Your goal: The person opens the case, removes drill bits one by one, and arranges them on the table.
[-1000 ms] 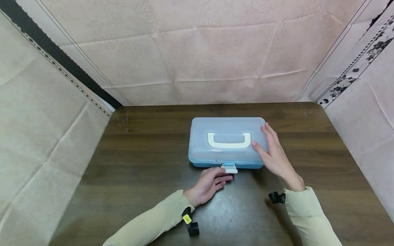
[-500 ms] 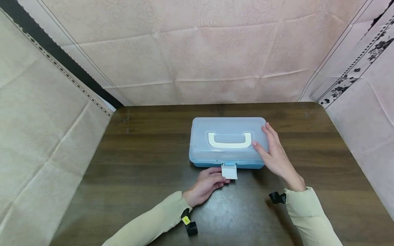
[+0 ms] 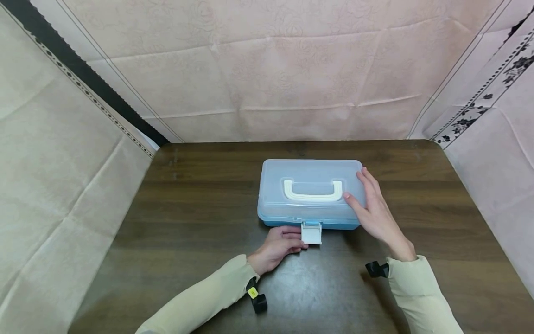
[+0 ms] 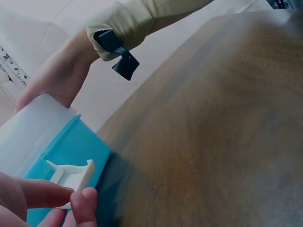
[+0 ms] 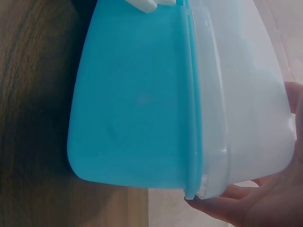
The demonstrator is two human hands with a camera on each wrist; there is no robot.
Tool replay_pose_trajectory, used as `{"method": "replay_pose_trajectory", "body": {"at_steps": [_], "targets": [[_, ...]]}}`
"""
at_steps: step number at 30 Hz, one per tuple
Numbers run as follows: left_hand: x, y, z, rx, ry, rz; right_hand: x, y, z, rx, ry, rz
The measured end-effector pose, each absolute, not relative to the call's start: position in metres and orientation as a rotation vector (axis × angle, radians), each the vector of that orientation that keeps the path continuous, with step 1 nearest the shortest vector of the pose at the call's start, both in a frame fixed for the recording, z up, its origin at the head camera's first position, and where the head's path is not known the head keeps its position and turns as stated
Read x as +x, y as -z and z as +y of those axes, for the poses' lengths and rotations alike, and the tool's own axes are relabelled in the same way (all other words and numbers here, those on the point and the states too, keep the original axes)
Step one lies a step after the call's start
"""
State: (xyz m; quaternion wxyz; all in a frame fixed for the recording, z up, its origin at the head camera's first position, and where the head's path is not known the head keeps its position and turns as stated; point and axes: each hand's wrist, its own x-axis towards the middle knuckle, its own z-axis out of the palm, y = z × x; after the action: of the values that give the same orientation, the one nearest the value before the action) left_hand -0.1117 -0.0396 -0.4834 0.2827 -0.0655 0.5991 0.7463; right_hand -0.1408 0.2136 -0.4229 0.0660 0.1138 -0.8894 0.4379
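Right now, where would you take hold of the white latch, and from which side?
I'd pinch the white latch by its free outer edge, coming from the front, the wearer's side. In the head view the flap juts from the box's near side toward the wearer, so that edge stands exposed. The left grip already holds its left side; the right corner looks freer.

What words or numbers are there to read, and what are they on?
Yellow sticker on the black wrist mount by the left sleeve: dark marks, too small to read.
Blue plastic box, white handle and white latch: no writing that I can see.
So nothing here can be read.
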Motion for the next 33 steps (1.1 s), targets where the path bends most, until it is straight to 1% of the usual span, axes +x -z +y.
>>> {"method": "replay_pose_trajectory", "body": {"at_steps": [11, 24, 29, 33], "targets": [[-0.115, 0.483, -0.039, -0.194, -1.919, 1.743, -0.141, 0.422, 0.215, 0.32, -1.328, -2.724], [-0.116, 0.481, -0.045, -0.122, -1.888, 1.822, -0.142, 0.419, 0.218, 0.33, -1.306, -2.748], [-0.117, 0.48, -0.054, -0.119, -1.87, 1.809, -0.142, 0.418, 0.218, 0.329, -1.3, -2.758], [-0.116, 0.474, -0.07, -0.083, -1.82, 1.822, -0.141, 0.416, 0.222, 0.316, -1.296, -2.781]]}}
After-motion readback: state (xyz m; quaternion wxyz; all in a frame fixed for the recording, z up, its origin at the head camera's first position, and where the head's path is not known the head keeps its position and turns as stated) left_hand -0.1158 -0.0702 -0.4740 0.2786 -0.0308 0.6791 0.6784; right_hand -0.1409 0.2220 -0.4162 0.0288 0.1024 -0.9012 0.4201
